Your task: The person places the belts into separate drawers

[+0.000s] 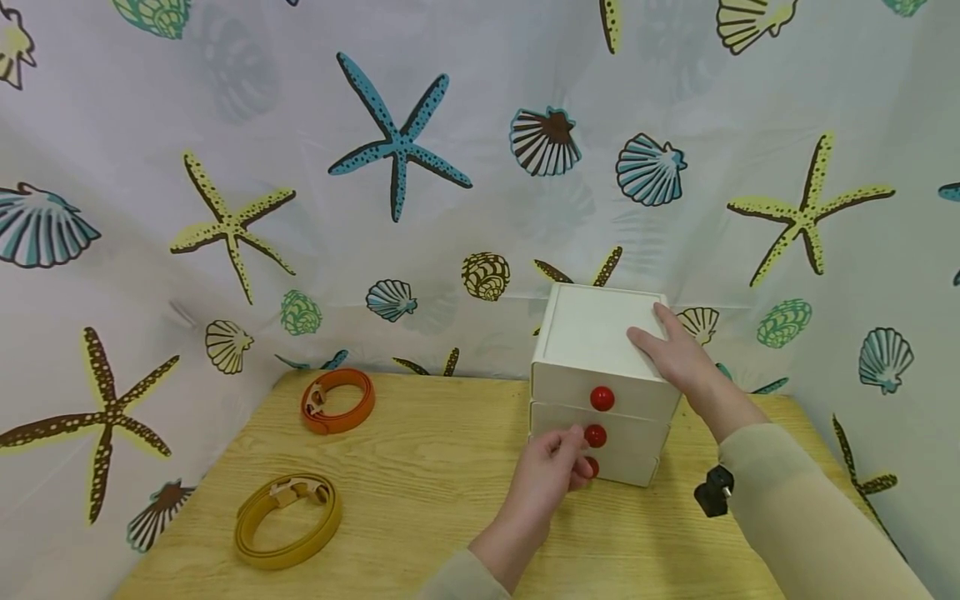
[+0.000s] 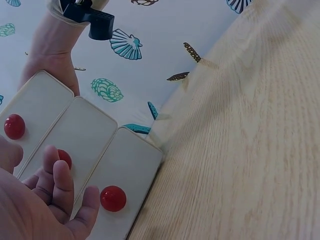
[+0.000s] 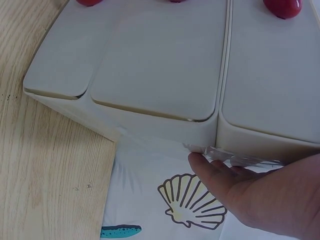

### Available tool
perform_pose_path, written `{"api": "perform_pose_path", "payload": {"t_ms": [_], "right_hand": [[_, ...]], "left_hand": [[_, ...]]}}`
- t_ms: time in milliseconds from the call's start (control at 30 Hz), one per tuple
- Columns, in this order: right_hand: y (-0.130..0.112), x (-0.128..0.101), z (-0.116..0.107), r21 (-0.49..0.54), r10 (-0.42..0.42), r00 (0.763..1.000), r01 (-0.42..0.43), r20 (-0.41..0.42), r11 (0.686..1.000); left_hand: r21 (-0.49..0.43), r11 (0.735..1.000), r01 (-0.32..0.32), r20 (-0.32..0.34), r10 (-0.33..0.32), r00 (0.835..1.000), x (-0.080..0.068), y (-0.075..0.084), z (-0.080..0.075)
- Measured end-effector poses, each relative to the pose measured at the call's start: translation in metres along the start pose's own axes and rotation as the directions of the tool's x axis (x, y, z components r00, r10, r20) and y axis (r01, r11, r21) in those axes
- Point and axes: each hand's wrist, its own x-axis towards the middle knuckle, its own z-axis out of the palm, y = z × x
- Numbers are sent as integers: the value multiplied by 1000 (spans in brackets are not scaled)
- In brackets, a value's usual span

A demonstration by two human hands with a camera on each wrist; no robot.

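Note:
A small white three-drawer cabinet (image 1: 600, 329) with round red knobs stands on the wooden table, its front turned toward me. My left hand (image 1: 543, 475) is at the drawer fronts, fingers loosely bent beside the middle knob (image 1: 595, 436). In the left wrist view the fingertips partly cover that knob, with the thumb apart from them; the bottom knob (image 2: 113, 198) shows beside the little finger. My right hand (image 1: 678, 350) rests on the cabinet's upper right edge, thumb on top. From the right wrist, its fingers (image 3: 212, 175) extend along the side, by a strip of clear film (image 3: 240, 157).
On the table's left lie two coiled straps with buckles, an orange one (image 1: 337, 402) at the back and a yellow one (image 1: 288, 521) nearer. A white curtain (image 1: 480, 200) printed with shells and starfish closes off the back and sides.

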Motion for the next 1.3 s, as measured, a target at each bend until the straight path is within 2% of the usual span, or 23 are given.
{"api": "perform_pose_path", "payload": {"t_ms": [400,1300], "right_hand": [[0,-2,1,3,1,1000,-1,-5,1000],[1,-1,0,20,3,1000,-3,-2,1000]], "left_hand": [[-17,1000,16,12,-16,1000,2,-10,2],[29,998,59,14,-60,998,11,-16,13]]}}
